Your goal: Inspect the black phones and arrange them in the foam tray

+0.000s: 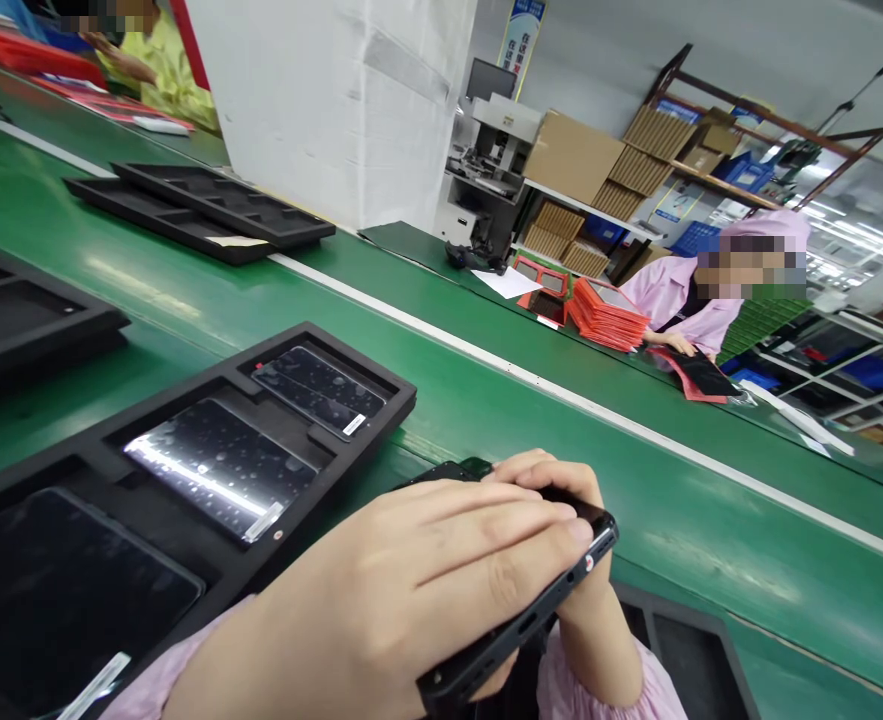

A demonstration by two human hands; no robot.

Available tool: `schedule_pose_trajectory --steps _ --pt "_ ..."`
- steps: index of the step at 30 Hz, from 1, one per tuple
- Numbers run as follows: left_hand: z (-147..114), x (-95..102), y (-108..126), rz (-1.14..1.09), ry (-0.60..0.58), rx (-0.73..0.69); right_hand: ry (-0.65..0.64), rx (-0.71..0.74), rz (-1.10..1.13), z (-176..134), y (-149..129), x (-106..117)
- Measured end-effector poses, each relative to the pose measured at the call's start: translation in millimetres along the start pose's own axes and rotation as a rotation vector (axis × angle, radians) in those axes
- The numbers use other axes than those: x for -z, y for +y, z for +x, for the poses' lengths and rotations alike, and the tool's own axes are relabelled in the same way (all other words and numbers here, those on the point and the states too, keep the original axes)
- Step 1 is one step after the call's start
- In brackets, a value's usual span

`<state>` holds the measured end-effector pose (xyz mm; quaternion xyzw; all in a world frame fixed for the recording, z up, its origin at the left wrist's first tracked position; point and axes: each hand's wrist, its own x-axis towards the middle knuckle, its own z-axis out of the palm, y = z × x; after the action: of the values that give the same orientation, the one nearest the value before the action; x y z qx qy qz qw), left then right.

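Both of my hands are on a black phone (516,625) held tilted in front of me, its edge with a port and speaker holes facing me. My left hand (411,580) lies across the phone's screen side, fingers closed together over it. Gripping the far right end is my right hand (553,490), its fingers curled over the phone. To the left is a black tray (362,450) with glossy, bubbly-looking panels (220,465) in its compartments, each with a small white label. A dark item (441,470) behind my hands is mostly hidden.
Another black tray (730,650) lies partly under my right forearm. More black trays (208,200) rest on the green bench (471,400), which has a white strip running along it. Across it, a person in pink (718,290) handles a dark panel beside stacked red-edged pieces (606,315).
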<state>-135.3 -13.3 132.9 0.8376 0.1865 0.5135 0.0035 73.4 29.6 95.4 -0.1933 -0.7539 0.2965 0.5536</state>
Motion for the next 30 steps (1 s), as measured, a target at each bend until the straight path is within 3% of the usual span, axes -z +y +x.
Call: schedule_pose_trajectory --steps 5,14,23,30 --pt "-2.9 0.4 3.8 0.056 -0.030 0.009 0.040 -0.024 0.056 -0.8 2.0 -2.5" --pt "-12.8 -18.0 16.1 0.176 -0.036 0.078 0.043 -0.020 0.059 -5.1 15.3 -1.2" --pt "-13.2 -13.5 17.0 0.166 -0.111 0.096 0.024 -0.041 0.113 -3.3 16.8 -2.3" --pt "-9.6 -8.9 17.2 0.089 -0.161 0.279 -0.034 -0.095 -0.094 2.3 -1.6 -2.2"
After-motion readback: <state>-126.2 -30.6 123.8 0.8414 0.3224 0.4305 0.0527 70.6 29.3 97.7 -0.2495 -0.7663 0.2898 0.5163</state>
